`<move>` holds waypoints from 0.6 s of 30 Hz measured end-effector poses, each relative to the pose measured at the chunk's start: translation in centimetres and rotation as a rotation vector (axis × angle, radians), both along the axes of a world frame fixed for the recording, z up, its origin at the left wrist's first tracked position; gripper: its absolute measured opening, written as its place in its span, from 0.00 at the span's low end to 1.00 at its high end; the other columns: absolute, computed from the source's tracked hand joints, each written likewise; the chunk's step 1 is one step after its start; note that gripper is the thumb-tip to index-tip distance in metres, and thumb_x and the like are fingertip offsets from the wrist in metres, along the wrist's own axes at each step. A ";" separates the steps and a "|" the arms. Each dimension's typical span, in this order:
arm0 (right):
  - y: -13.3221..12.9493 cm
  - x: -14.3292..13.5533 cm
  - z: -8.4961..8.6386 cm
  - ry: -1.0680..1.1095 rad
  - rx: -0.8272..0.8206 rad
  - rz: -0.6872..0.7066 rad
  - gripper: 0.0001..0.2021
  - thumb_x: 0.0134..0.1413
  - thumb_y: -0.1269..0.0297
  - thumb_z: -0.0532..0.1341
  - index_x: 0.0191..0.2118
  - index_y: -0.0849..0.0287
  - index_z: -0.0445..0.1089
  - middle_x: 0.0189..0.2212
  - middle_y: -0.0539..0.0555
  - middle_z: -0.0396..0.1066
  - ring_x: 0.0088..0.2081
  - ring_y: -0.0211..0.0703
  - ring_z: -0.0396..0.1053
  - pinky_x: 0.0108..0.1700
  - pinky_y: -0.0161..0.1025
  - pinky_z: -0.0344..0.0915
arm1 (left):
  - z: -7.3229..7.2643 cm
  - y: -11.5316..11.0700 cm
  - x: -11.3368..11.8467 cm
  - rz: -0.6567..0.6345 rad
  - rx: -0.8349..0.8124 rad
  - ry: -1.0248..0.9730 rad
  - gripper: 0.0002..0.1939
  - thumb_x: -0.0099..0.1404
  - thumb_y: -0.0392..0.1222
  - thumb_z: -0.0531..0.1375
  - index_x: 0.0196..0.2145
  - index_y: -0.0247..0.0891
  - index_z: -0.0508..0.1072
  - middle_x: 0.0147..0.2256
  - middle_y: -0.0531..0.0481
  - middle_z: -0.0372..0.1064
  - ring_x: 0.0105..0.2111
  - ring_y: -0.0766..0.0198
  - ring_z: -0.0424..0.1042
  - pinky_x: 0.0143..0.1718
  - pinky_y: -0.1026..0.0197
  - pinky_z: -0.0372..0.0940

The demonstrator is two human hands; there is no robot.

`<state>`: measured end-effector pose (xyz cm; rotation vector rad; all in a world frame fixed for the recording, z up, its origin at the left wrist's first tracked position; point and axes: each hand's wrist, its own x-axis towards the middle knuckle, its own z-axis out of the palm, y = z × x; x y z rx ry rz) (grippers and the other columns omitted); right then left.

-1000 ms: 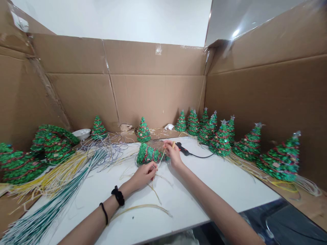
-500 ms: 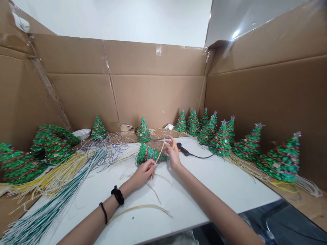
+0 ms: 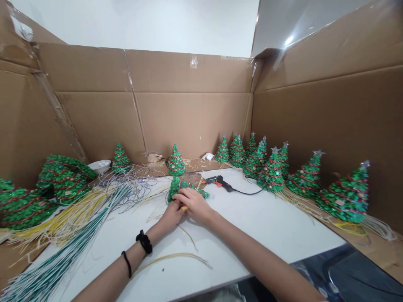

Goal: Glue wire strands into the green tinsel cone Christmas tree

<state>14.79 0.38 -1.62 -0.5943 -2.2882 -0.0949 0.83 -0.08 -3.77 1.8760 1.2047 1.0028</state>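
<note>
My left hand (image 3: 174,214) and my right hand (image 3: 195,204) meet over the white board (image 3: 252,222). Both have bent, closed fingers around pale yellow strands (image 3: 199,182), whose upper ends stick up behind my right hand. A small tan piece shows between the hands; what it is, I cannot make out. Just beyond my fingers a green tree with red trim (image 3: 176,184) lies on its side, its tip to the right and its middle partly hidden. Past that tip is a black and orange glue gun (image 3: 222,183) with a cord. Loose yellow strands (image 3: 176,256) lie nearer me.
Bundles of yellow strands (image 3: 66,212) and green-white strands (image 3: 72,247) spread at the left. Several decorated trees (image 3: 272,172) stand at the right, others at the left (image 3: 67,180) and back. A white bowl (image 3: 100,166) sits at the back left. Cardboard walls (image 3: 195,121) enclose the table.
My right hand has come down and left from its raised position to meet my left hand. The strand that stretched between them is now mostly covered, and the glue gun's front end shows.
</note>
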 end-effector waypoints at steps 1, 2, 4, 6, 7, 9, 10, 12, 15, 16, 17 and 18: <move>0.1 0.0 0.0 -0.015 -0.013 -0.013 0.17 0.53 0.76 0.51 0.48 0.60 0.64 0.41 0.57 0.66 0.42 0.44 0.61 0.42 0.39 0.60 | 0.0 0.0 0.0 -0.004 -0.002 -0.007 0.06 0.53 0.37 0.52 0.30 0.35 0.65 0.31 0.48 0.68 0.32 0.61 0.66 0.33 0.61 0.62; 0.1 0.0 0.0 -0.021 -0.019 -0.027 0.17 0.52 0.76 0.51 0.48 0.60 0.64 0.41 0.57 0.66 0.41 0.44 0.60 0.42 0.38 0.60 | 0.1 -0.1 0.1 -0.014 0.000 -0.015 0.07 0.53 0.37 0.52 0.31 0.35 0.66 0.32 0.48 0.68 0.32 0.61 0.66 0.33 0.61 0.62; 0.2 0.3 0.1 -0.029 -0.015 -0.047 0.15 0.53 0.76 0.52 0.46 0.61 0.64 0.41 0.57 0.66 0.41 0.44 0.60 0.42 0.38 0.60 | 0.4 -0.3 0.2 -0.029 0.006 -0.021 0.08 0.54 0.38 0.52 0.32 0.34 0.66 0.32 0.48 0.68 0.33 0.61 0.66 0.33 0.61 0.62; 0.2 0.5 0.2 -0.044 0.000 -0.058 0.13 0.54 0.74 0.53 0.45 0.60 0.65 0.41 0.57 0.65 0.41 0.44 0.60 0.41 0.38 0.60 | 0.7 -0.5 0.3 -0.025 0.003 -0.009 0.07 0.54 0.39 0.53 0.30 0.34 0.67 0.30 0.50 0.68 0.30 0.63 0.65 0.30 0.63 0.61; 0.2 0.6 0.2 -0.053 0.007 -0.062 0.12 0.54 0.73 0.53 0.45 0.60 0.65 0.41 0.57 0.65 0.41 0.44 0.60 0.41 0.38 0.60 | 0.9 -0.6 0.3 -0.023 0.002 -0.003 0.07 0.54 0.39 0.53 0.29 0.34 0.67 0.28 0.50 0.67 0.29 0.64 0.64 0.29 0.63 0.60; 0.3 0.7 0.3 -0.068 0.017 -0.070 0.12 0.54 0.72 0.54 0.45 0.60 0.65 0.41 0.57 0.65 0.40 0.44 0.60 0.40 0.38 0.59 | 1.1 -0.8 0.3 -0.023 0.002 -0.003 0.07 0.55 0.40 0.52 0.27 0.34 0.67 0.25 0.52 0.66 0.26 0.65 0.63 0.27 0.64 0.58; 0.3 0.8 0.3 -0.073 0.023 -0.076 0.12 0.54 0.72 0.55 0.45 0.60 0.65 0.40 0.57 0.65 0.39 0.44 0.59 0.40 0.38 0.58 | 1.1 -0.8 0.4 -0.029 0.006 -0.011 0.08 0.55 0.41 0.52 0.27 0.34 0.67 0.25 0.52 0.65 0.26 0.66 0.62 0.27 0.64 0.58; 0.4 0.8 0.2 -0.079 0.032 -0.096 0.11 0.54 0.71 0.56 0.45 0.60 0.66 0.39 0.57 0.66 0.38 0.44 0.59 0.38 0.38 0.58 | 1.3 -0.9 0.3 -0.046 0.020 -0.033 0.08 0.56 0.41 0.52 0.28 0.34 0.67 0.25 0.53 0.65 0.25 0.67 0.61 0.27 0.65 0.58; 0.5 0.8 0.1 -0.059 0.022 -0.162 0.10 0.54 0.71 0.56 0.43 0.60 0.66 0.36 0.56 0.66 0.37 0.44 0.58 0.36 0.38 0.56 | 1.5 -1.0 0.3 -0.064 0.053 -0.037 0.08 0.57 0.42 0.53 0.29 0.34 0.67 0.27 0.53 0.66 0.27 0.67 0.61 0.29 0.65 0.58; 0.5 0.8 0.1 -0.043 0.013 -0.188 0.10 0.54 0.71 0.56 0.43 0.60 0.67 0.35 0.55 0.66 0.37 0.44 0.58 0.36 0.38 0.56 | 1.5 -1.0 0.3 -0.061 0.061 -0.028 0.08 0.58 0.42 0.53 0.29 0.34 0.67 0.27 0.53 0.66 0.27 0.67 0.61 0.29 0.65 0.57; 0.5 0.9 0.2 -0.023 0.003 -0.215 0.10 0.54 0.72 0.55 0.43 0.59 0.67 0.34 0.55 0.66 0.37 0.45 0.57 0.36 0.38 0.56 | 1.5 -1.0 0.3 -0.052 0.066 -0.016 0.09 0.59 0.43 0.52 0.29 0.35 0.66 0.27 0.53 0.65 0.27 0.67 0.61 0.29 0.65 0.57; 0.4 1.0 0.2 -0.003 -0.005 -0.241 0.11 0.54 0.73 0.55 0.43 0.59 0.67 0.34 0.55 0.66 0.37 0.45 0.57 0.36 0.39 0.55 | 1.5 -1.0 0.2 -0.043 0.068 -0.004 0.10 0.60 0.45 0.52 0.28 0.35 0.66 0.27 0.53 0.64 0.27 0.67 0.60 0.29 0.66 0.57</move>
